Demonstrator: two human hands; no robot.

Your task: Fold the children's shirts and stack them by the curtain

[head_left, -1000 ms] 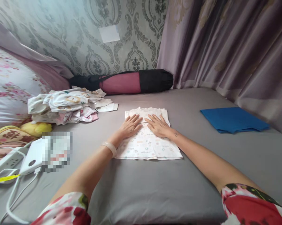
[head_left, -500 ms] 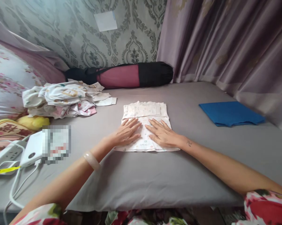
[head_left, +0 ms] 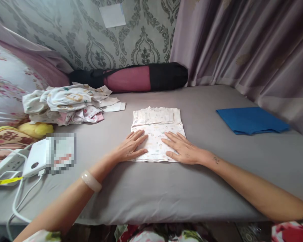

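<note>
A white, small-printed garment [head_left: 156, 139] lies flat in front of me, its far part folded over into a band with a wavy edge. My left hand [head_left: 132, 146] rests flat on its left side, fingers stretched out and pointing away from me. On the right side lies my right hand [head_left: 179, 148], palm down with the fingers spread. Neither hand grips the cloth. The palms cover the garment's near side edges in part. A pale bangle [head_left: 91, 181] circles my left wrist.
A heap of printed clothes [head_left: 68, 102] lies at the back left. A folded blue cloth [head_left: 252, 120] is on the right. At the left are a white power bank [head_left: 35, 158], a power strip [head_left: 9, 164] and cables. A maroon-black roll bag [head_left: 127, 79] lies along the wall.
My hands have slid apart over the garment, the left one leftward and the right one rightward. More of the print between them shows. The view has shifted slightly.
</note>
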